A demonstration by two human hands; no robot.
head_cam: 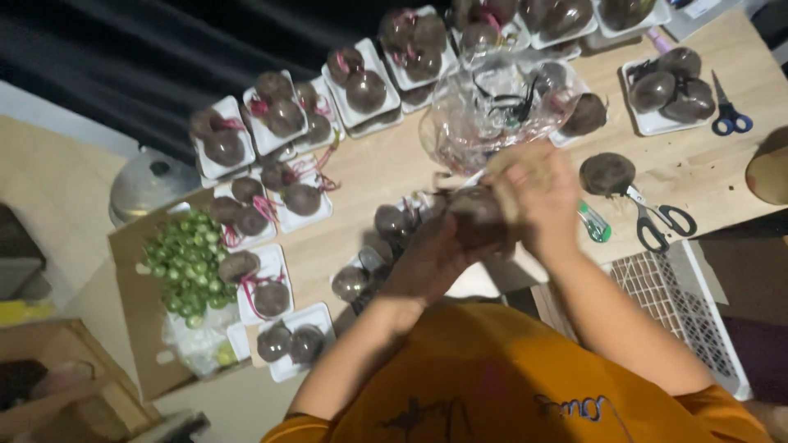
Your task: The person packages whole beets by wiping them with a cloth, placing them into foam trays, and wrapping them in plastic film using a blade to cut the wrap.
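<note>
Both hands are up close together over the wooden tabletop (369, 172). The left hand (427, 262) is curled around the bottom of a dark round beet (476, 215). The right hand (538, 193) is wrapped over the top of the same beet, and it looks blurry. So the beet sits squeezed between the two hands, just in front of the person's orange shirt (492, 385).

Just past the hands lies a crinkly clear plastic bag (492, 107). A little way to the right of the right hand, one loose beet (607, 173) rests on the tabletop. Black-handled scissors (661, 221) lie touching or just beside it. A small green and white thing (594, 223) lies near the right wrist; it is too small to tell what it is. Farther right and away are blue-handled scissors (729, 115), next to a white tray (648, 121) with three beets in it.

Off to the left of the hands are many more white trays of beets (271, 111), some with pink stems. Farther left, a cardboard box (135, 328) holds a pile of small green round fruits (185, 267). Below the right arm is a white plastic crate (681, 312) with a grid of holes.
</note>
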